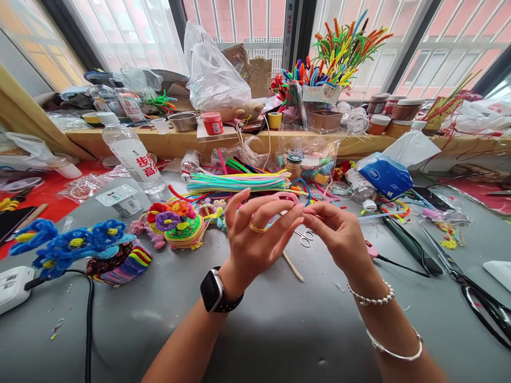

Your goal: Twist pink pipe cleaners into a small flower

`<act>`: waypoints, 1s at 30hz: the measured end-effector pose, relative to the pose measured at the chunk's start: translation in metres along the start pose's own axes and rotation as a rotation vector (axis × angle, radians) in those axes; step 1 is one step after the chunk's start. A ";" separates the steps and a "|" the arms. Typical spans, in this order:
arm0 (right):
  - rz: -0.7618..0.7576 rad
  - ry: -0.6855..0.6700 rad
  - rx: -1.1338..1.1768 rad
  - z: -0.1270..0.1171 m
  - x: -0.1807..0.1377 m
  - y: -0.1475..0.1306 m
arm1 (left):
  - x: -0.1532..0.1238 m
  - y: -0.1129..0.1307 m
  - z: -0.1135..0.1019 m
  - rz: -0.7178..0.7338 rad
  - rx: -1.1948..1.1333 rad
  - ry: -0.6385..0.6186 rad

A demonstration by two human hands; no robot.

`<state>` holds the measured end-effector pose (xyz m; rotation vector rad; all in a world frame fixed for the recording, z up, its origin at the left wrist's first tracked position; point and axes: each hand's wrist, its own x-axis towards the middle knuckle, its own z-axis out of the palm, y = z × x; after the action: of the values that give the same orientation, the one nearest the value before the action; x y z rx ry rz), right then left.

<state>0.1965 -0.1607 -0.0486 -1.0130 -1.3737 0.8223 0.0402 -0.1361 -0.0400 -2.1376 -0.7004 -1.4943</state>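
A pink pipe cleaner (288,196), bent into a loop, is held up above the table between both hands. My left hand (257,234) pinches it with thumb and fingertips, its index finger raised apart. From the other side, my right hand (335,234) grips it between thumb and fingers; the fingertips partly hide the pinched part. Just behind the hands lies a bundle of pastel pipe cleaners (239,182). Below the fingers, small scissors (306,238) rest on the grey table, with a thin pale stick (293,267) nearer to me.
To the left stand blue pipe-cleaner flowers (75,242), a colourful flower cake (183,229) and a water bottle (131,157). At right lie large black scissors (459,276), a corded dark green tool (411,244) and a blue tissue pack (385,174). A cluttered ledge (255,142) runs behind.
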 end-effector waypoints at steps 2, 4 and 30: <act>-0.008 0.004 0.006 -0.001 0.000 0.000 | -0.001 0.000 0.001 0.038 0.004 -0.047; -0.022 0.003 0.000 -0.001 0.000 0.000 | -0.002 0.001 0.004 -0.009 -0.031 -0.087; -0.170 0.004 -0.223 0.002 0.000 0.001 | 0.001 0.000 0.009 -0.321 -0.431 -0.181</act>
<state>0.1942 -0.1597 -0.0494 -1.0494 -1.5497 0.5491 0.0466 -0.1309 -0.0421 -2.6053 -0.8844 -1.7600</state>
